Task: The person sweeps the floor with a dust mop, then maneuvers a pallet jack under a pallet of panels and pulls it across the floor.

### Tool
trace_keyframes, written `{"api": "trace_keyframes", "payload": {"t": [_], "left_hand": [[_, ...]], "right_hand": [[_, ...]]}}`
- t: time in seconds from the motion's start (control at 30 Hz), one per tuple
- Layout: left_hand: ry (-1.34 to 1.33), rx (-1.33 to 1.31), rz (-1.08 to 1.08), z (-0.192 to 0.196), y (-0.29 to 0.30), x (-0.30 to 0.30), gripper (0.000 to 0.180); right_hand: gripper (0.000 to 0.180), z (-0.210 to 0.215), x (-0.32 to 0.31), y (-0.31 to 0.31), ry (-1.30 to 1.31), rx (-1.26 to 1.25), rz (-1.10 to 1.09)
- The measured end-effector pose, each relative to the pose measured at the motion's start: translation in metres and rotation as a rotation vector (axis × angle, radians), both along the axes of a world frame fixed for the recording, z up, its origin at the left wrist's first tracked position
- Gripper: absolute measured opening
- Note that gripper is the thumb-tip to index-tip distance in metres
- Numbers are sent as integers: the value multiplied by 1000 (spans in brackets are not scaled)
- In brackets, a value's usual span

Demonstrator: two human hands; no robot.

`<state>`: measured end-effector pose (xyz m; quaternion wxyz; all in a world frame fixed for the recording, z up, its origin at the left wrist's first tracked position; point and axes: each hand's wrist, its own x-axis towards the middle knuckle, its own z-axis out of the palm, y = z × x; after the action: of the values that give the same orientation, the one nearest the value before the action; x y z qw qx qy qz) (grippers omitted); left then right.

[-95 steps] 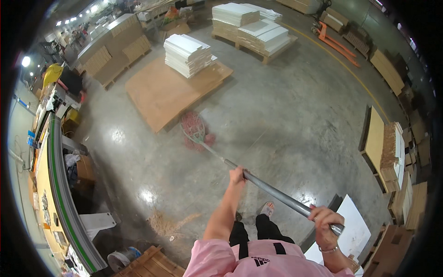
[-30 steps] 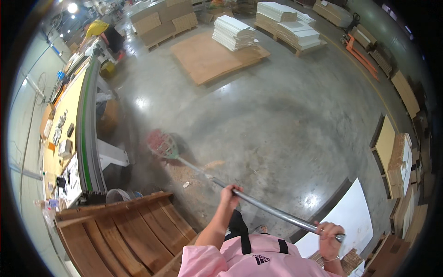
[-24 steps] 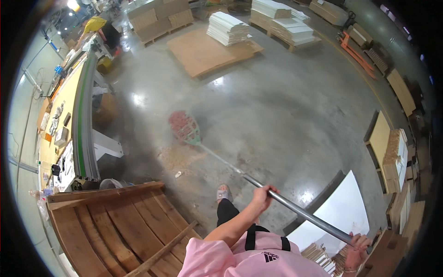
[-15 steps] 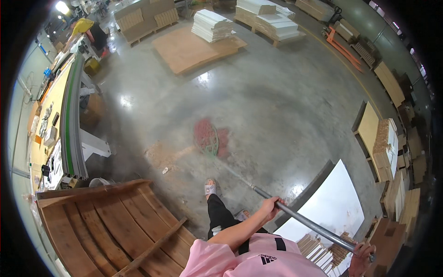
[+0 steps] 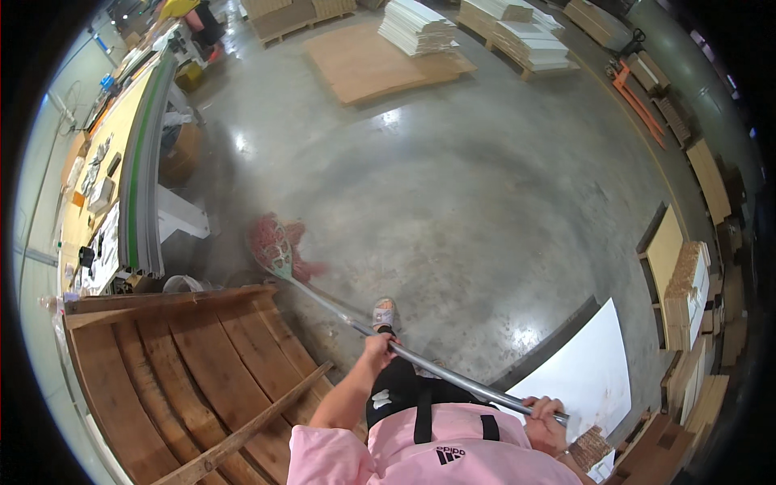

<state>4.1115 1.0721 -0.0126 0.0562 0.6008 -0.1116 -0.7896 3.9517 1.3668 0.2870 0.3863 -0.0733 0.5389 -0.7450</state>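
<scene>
A long metal pole runs slantwise across my front as the handle of a mop (image 5: 453, 377). Its red, stringy head (image 5: 271, 241) with a pale green frame lies spread on the floor at the left. My left hand (image 5: 378, 352) is wrapped round the middle of the handle, above my foot. Close to the handle's upper end, my right hand (image 5: 546, 422) grips it at my right side. Both hands are closed on the same pole.
A wooden slatted pallet (image 5: 194, 380) leans at the lower left, beside a long workbench (image 5: 137, 162). At right lie a white board (image 5: 578, 364) and stacked panels (image 5: 687, 291). Farther off are a brown sheet (image 5: 356, 65), an orange pallet truck (image 5: 638, 101) and a person (image 5: 198, 20).
The mop head has swept left across the floor toward the bench and pallet. Both hands have moved left with the handle, and the sawdust patch seen before no longer shows.
</scene>
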Motion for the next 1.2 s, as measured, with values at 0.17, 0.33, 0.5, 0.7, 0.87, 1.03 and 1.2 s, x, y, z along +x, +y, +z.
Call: {"api": "trace_keyframes", "payload": {"t": [0.17, 0.33, 0.5, 0.7, 0.87, 1.03, 1.2], "left_hand": [[124, 9, 177, 14, -19, 6, 9], [165, -60, 167, 86, 39, -58, 8], [322, 24, 98, 99, 91, -114, 9], [438, 43, 73, 63, 53, -128, 10], [278, -44, 87, 18, -11, -91, 10], [31, -164, 1, -17, -95, -41, 14], [-226, -237, -69, 9, -122, -27, 17]], "right_hand": [[26, 1, -22, -12, -39, -76, -2], [30, 36, -59, 54, 91, -74, -6], [32, 77, -67, 111, 178, -21, -119], [32, 84, -50, 62, 389, 70, -47], [24, 62, -21, -35, 412, -14, 19], [15, 11, -9, -88, 169, -86, 56], [13, -17, -16, -91, -154, -78, -11]]}}
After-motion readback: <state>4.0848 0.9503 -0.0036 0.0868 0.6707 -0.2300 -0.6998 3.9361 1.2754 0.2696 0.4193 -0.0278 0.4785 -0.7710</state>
